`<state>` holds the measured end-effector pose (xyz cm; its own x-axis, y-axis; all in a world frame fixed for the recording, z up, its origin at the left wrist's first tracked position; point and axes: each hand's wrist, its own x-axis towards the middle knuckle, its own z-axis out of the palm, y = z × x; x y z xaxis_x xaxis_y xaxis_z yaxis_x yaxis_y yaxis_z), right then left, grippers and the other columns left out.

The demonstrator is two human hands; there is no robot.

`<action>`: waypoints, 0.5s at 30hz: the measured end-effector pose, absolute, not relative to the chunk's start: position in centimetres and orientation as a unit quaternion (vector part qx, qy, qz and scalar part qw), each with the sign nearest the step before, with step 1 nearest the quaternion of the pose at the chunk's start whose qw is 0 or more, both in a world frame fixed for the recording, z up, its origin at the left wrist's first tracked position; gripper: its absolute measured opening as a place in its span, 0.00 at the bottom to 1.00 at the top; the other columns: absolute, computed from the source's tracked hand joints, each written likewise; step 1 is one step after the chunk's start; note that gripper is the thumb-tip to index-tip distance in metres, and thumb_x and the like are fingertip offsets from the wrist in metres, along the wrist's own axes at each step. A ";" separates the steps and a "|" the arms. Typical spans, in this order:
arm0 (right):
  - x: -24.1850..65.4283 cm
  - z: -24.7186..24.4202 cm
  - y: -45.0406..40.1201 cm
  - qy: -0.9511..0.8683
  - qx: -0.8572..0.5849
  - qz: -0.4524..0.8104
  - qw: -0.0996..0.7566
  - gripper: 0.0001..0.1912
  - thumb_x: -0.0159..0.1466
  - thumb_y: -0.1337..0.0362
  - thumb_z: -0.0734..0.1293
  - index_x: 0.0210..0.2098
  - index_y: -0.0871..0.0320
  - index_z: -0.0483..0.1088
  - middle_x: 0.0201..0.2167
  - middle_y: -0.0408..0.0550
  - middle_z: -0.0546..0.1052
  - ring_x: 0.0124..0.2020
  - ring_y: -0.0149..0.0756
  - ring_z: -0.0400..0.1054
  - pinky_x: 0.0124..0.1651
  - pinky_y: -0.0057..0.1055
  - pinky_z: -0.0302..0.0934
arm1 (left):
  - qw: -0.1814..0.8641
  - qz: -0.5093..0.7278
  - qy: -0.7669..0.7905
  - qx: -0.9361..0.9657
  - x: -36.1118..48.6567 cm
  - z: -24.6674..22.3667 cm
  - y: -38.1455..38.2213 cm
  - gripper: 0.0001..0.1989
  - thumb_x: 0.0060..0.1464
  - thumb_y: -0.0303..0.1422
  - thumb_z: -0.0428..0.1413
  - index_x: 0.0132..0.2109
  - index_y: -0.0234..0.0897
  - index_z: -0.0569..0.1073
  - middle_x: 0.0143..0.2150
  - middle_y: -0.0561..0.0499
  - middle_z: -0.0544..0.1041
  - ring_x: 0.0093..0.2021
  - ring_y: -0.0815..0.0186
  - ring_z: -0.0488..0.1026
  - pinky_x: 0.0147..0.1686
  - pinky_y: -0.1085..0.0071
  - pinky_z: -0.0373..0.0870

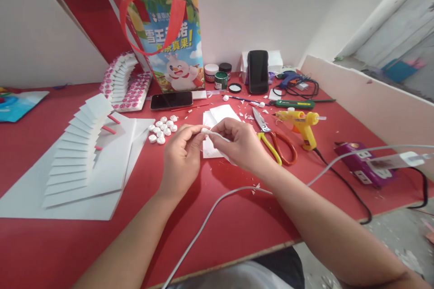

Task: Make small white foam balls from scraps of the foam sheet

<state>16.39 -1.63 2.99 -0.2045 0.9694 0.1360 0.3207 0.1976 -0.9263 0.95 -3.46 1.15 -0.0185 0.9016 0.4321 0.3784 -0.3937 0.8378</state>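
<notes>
Between my two hands, over the middle of the red table, is a narrow white strip [220, 137] with a small rolled end; whether it is paper or thin foam I cannot tell. My left hand [183, 151] pinches the rolled end between thumb and fingertips. Farther along, my right hand [237, 142] grips the strip, its fingers curled. Beneath them lie white sheets [222, 112], partly hidden by the hands. Left of my left hand sits a cluster of small white rolled rosettes [162, 129]. Orange-and-yellow-handled scissors [271, 135] rest just right of my right hand, blades slightly apart.
A fanned white stepped model [76, 149] stands on white boards at left. Behind are a shopping bag [172, 31], a phone [171, 100] and paint jars [221, 80]. A yellow glue gun [301, 124] and purple box [362, 162] lie right. A white cable [217, 205] crosses the front.
</notes>
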 end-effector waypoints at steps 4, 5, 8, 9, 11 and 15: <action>16.2 3.1 -1.9 -0.659 -0.510 0.388 0.393 0.10 0.62 0.59 0.67 0.29 0.59 0.69 0.23 0.39 0.68 0.24 0.27 0.58 0.27 0.27 0.51 | 0.276 0.526 0.494 0.635 1.0 1.3 -3.6 0.08 0.63 0.33 0.55 0.43 0.36 0.78 0.40 0.49 0.78 0.43 0.63 0.76 0.45 0.70 0.70; 16.2 3.1 -1.9 -0.660 -0.509 0.389 0.393 0.10 0.63 0.58 0.67 0.30 0.59 0.69 0.23 0.39 0.68 0.25 0.27 0.58 0.27 0.27 0.52 | 0.277 0.528 0.496 0.632 1.0 1.4 -3.6 0.08 0.63 0.33 0.55 0.43 0.36 0.78 0.40 0.49 0.78 0.43 0.64 0.76 0.45 0.70 0.71; 16.2 3.1 -2.0 -0.680 -0.491 0.372 0.398 0.13 0.61 0.56 0.69 0.40 0.58 0.68 0.30 0.41 0.71 0.28 0.29 0.62 0.31 0.27 0.56 | 0.297 0.528 0.505 0.614 0.8 1.5 -3.5 0.08 0.62 0.34 0.56 0.43 0.37 0.78 0.40 0.49 0.79 0.42 0.64 0.76 0.44 0.70 0.71; 16.3 3.1 -2.0 -0.695 -0.484 0.350 0.400 0.16 0.59 0.57 0.70 0.43 0.57 0.67 0.33 0.42 0.73 0.31 0.30 0.65 0.33 0.28 0.58 | 0.304 0.528 0.509 0.608 0.8 1.5 -3.4 0.08 0.62 0.35 0.56 0.43 0.37 0.79 0.40 0.49 0.79 0.41 0.64 0.76 0.43 0.70 0.71; 16.4 3.0 -2.0 -0.731 -0.478 0.288 0.394 0.15 0.58 0.60 0.71 0.42 0.57 0.67 0.39 0.46 0.74 0.36 0.33 0.67 0.37 0.29 0.59 | 0.305 0.528 0.510 0.607 0.7 1.5 -3.3 0.08 0.61 0.35 0.57 0.43 0.37 0.79 0.40 0.50 0.79 0.40 0.64 0.76 0.42 0.69 0.71; 16.6 3.4 -2.0 -0.737 -0.491 0.273 0.375 0.03 0.61 0.66 0.66 0.31 0.58 0.69 0.30 0.46 0.75 0.31 0.32 0.67 0.33 0.29 0.57 | 0.296 0.518 0.500 0.628 0.5 1.5 -3.3 0.09 0.62 0.34 0.56 0.43 0.37 0.79 0.40 0.50 0.78 0.42 0.64 0.75 0.45 0.70 0.70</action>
<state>16.61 -1.98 3.41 -0.2358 0.9290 0.2853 0.5201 0.3686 -0.7705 0.52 -3.29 1.47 -0.0372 0.9342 0.3549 0.3205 -0.3253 0.8897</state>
